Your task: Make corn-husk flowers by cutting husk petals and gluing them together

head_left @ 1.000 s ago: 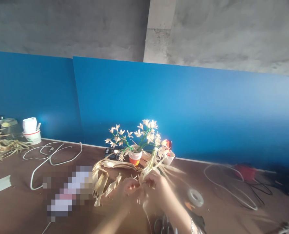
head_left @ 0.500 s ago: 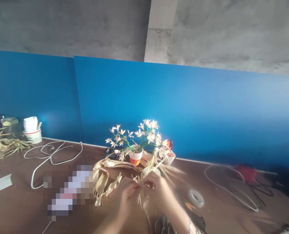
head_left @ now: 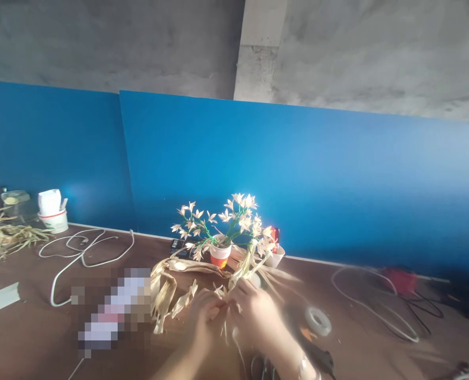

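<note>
My left hand and my right hand meet over the brown table, fingers pinched together on a small pale piece of dried husk shaped like a flower. Thin strips hang down from between them. Just beyond lie curled dried husk leaves. Behind those stands a red-and-white paper cup holding green stems with several pale husk flowers.
A roll of tape lies right of my hands, scissors near the bottom edge. White cables loop at left, more at right. Dried husks and white tubs sit far left. A blue panel backs the table.
My hands have drawn closer together on the husk piece and my right hand has shifted slightly left. Nothing else has moved.
</note>
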`<action>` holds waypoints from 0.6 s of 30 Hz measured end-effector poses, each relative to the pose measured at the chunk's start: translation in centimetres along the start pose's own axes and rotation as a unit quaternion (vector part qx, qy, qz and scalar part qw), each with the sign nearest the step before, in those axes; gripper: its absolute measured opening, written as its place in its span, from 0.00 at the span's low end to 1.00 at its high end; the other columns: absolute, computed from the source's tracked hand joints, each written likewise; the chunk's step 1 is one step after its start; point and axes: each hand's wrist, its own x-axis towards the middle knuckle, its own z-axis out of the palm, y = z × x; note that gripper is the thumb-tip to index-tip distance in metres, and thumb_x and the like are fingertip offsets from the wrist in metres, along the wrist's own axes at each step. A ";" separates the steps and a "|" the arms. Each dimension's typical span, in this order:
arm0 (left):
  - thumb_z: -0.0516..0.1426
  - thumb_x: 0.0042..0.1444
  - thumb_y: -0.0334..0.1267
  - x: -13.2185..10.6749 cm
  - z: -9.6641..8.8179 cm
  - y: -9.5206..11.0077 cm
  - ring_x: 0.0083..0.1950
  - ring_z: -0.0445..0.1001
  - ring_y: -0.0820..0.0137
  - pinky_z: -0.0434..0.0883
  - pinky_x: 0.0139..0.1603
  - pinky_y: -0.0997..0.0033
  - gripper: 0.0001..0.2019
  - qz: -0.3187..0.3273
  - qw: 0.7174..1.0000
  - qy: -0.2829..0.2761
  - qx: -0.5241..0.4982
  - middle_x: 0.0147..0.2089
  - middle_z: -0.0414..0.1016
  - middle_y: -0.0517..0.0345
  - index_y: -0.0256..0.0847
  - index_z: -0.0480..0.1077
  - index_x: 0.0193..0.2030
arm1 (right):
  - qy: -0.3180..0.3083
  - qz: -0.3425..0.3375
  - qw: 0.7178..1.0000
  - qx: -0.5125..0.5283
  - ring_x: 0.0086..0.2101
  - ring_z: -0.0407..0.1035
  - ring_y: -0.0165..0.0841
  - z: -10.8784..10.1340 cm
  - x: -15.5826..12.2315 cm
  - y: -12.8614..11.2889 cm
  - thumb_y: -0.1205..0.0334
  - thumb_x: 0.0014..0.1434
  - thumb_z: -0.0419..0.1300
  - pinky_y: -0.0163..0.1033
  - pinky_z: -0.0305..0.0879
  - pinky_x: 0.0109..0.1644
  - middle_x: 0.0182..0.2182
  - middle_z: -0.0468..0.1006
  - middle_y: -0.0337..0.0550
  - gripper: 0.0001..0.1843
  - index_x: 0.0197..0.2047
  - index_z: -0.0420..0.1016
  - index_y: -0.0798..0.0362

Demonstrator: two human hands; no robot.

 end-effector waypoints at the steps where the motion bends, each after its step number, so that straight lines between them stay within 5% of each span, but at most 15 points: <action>1: 0.57 0.53 0.34 0.0 0.1 -0.1 0.32 0.73 0.63 0.68 0.35 0.65 0.10 -0.011 1.000 0.002 0.002 0.26 0.76 0.55 0.42 0.74 0.22 | 0.008 -0.014 1.000 -0.012 0.29 0.65 0.31 0.3 0.0 0.0 0.74 0.53 0.56 0.35 0.52 0.29 0.30 0.72 0.40 0.09 0.28 0.72 0.51; 12: 0.56 0.50 0.38 0.6 -0.3 0.0 0.31 0.73 0.63 0.68 0.35 0.66 0.11 -0.077 0.996 0.016 -0.031 0.24 0.74 0.56 0.42 0.71 0.19 | 0.077 -0.052 0.996 -0.003 0.31 0.65 0.33 0.7 0.1 -0.9 0.72 0.59 0.53 0.36 0.55 0.33 0.29 0.72 0.41 0.12 0.27 0.70 0.52; 18: 0.56 0.50 0.39 0.9 -0.4 -0.5 0.30 0.72 0.64 0.68 0.35 0.65 0.12 -0.104 0.992 0.030 -0.059 0.23 0.74 0.57 0.42 0.68 0.17 | 0.055 -0.053 0.997 0.017 0.30 0.64 0.32 0.5 -0.1 -1.5 0.71 0.57 0.53 0.36 0.54 0.32 0.27 0.71 0.40 0.11 0.25 0.70 0.51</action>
